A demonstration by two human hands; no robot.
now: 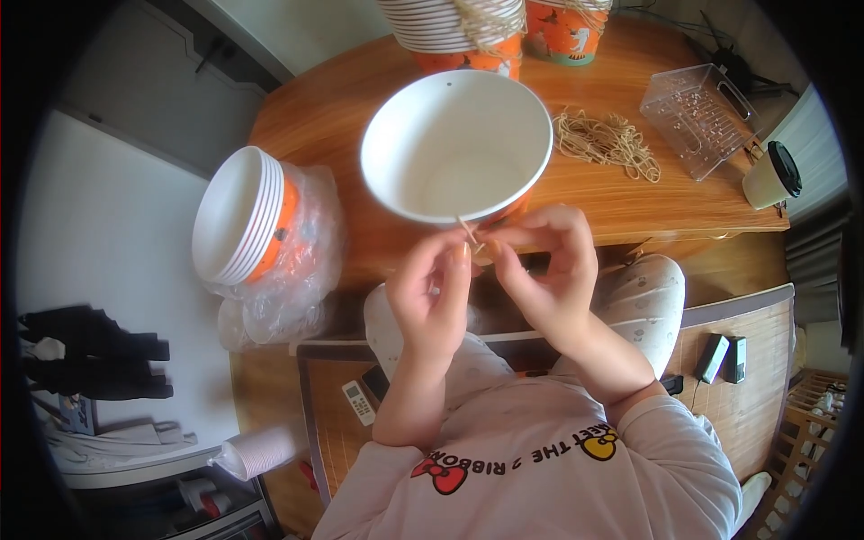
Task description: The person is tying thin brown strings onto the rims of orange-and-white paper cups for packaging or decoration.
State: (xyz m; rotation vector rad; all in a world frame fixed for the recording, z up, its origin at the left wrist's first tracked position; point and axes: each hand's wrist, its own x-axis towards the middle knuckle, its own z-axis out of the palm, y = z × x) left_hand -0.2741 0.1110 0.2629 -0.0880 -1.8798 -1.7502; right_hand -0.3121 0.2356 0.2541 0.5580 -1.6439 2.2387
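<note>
A large paper bucket (385, 135), white inside and orange outside, stands at the near table edge with its mouth tilted toward me. A small hole shows in its far wall. At the near rim, a thin tan cord (464, 225) comes over the edge. My left hand (427, 288) pinches the cord between thumb and forefinger, just below the rim. From the other side, my right hand (553, 270) pinches the same cord, fingertips almost touching the left ones. A short cord end pokes out between them. Whether it is knotted is too small to tell.
A loose heap of tan cord (610, 144) lies right of the bucket. Stacked buckets with cords (432, 27) stand behind, another stack (565, 36) beside them. Bagged buckets (229, 220) sit left. A clear plastic bin (688, 117) and lidded cup (763, 180) stand right.
</note>
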